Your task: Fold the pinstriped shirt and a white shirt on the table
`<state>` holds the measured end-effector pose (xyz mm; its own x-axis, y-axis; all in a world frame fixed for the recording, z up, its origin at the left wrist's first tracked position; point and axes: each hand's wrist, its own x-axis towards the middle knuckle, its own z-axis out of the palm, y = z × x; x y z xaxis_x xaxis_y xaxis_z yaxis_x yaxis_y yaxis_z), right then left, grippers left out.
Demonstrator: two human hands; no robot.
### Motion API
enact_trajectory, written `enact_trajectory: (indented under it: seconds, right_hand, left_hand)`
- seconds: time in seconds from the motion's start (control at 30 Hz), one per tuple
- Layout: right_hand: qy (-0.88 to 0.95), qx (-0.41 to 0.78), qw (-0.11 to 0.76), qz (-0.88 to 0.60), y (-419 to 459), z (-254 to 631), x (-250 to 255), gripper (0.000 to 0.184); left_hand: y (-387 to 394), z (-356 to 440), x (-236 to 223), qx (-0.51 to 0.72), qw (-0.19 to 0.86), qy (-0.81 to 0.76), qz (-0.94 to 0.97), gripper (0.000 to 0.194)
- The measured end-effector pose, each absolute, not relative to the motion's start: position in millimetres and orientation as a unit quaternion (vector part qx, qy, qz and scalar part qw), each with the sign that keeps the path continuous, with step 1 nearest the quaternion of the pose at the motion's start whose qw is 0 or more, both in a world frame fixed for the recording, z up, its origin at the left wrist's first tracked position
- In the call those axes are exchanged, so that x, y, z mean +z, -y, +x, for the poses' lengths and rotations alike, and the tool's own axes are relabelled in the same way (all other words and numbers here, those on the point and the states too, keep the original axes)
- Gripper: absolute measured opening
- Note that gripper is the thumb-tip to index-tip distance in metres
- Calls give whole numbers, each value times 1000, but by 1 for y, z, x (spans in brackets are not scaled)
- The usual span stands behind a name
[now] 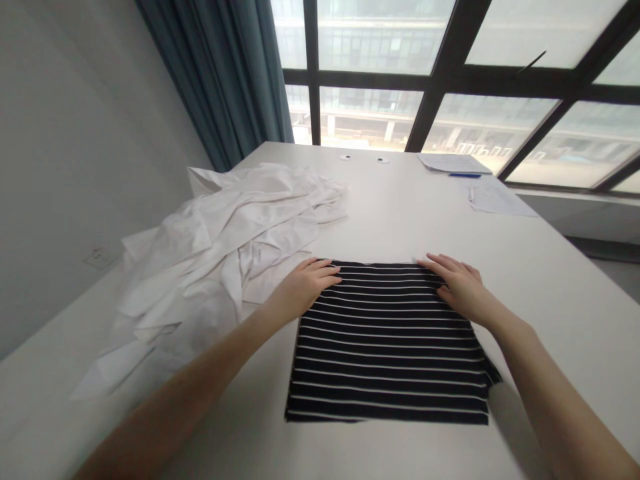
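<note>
Handling black cloth with white stripes (385, 340), lying flat on white table (395, 213), right of heaped white fabric (240, 220). Resting left hand (303, 287) on far left corner, thumb hidden, any pinch impossible to tell. Resting right hand (460, 287) on far right corner, thumb and fingers apart. Probably calling for even tension between corners, light flat touch, and squaring of stray flap (493, 373) at right edge.

Daylight came through wide, dark-framed windows (434, 84), a pale building (375, 50) showing hazily outside, while a blue curtain (235, 73) hung between them and a grey wall (75, 133), and a white table (395, 207) stretched out in front.
</note>
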<state>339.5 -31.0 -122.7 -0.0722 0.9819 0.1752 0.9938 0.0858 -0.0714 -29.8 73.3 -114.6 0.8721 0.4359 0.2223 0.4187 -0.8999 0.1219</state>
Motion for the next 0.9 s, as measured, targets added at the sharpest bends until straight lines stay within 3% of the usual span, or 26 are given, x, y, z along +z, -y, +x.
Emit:
enact_trajectory:
  seconds: [0.33,0.67,0.9]
  right_hand:
    - [806,-32,110,-581,30,267,-132,48]
    - [791,-71,57,-605,33,258,-141,48]
    - [791,-70,67,-604,33,258,-141,47]
  left_hand:
    - [-51,-10,-119,150,15,-234,960,18]
    - [-48,-9,-122,82,25,-321,943,40]
    - [-53,-23,-104,43,68,-342,936,23]
